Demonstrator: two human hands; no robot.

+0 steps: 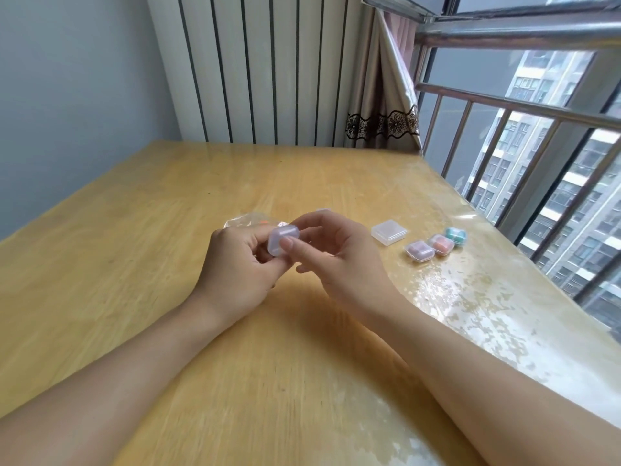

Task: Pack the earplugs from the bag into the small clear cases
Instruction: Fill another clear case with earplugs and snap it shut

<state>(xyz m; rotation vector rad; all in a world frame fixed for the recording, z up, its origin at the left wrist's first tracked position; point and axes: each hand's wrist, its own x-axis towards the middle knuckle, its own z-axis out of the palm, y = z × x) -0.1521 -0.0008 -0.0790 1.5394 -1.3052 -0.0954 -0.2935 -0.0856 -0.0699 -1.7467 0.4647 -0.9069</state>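
Fingers (286, 244) of both hands pinched a small clear case (283, 239), half hiding the crumpled bag (244, 220) behind it, its contents blurred.

Glossy wood table (168, 213); clear plastic case (283, 242); bag (247, 222) seemingly plastic film.

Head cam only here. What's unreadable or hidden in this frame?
- Held case: motion-blurred between left hand and right hand; contents and lid state unclear.
- Bag: mostly behind the left hand; remaining earplugs uncountable, only an orange speck shows.
- Small pale object past the right hand: nearly all hidden by its fingers.
- Filled cases: too small to count plugs inside.
- Empty-looking case: translucent, contents uncertain.
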